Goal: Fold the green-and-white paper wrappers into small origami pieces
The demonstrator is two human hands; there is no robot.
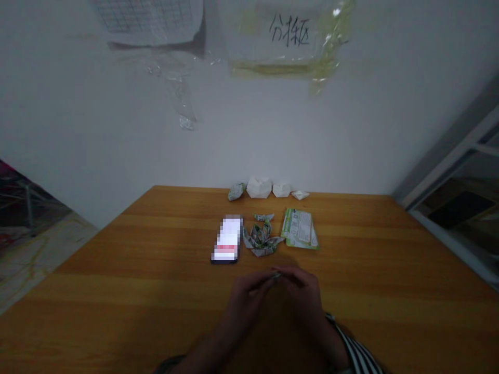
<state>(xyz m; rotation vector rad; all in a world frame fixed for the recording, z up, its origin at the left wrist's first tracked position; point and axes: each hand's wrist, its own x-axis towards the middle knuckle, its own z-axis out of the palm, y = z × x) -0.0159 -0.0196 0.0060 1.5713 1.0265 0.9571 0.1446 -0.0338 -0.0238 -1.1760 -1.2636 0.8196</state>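
My left hand (246,301) and my right hand (302,296) meet fingertip to fingertip over the near middle of the wooden table (117,291). Both are closed in a pinch on a small folded bit of paper (276,275) that barely shows between them. Just beyond the hands lies a crumpled folded paper figure with green print (261,240). A smaller folded piece (264,217) lies behind it. A phone (227,240) lies to its left and a stack of green-printed paper sheets (300,228) to its right.
Along the table's far edge by the white wall stand several folded paper shapes: a printed one (236,191), two white ones (259,187) (281,189) and a small flat one (300,195). Taped sheets hang on the wall (288,36). A metal frame (460,156) stands at right.
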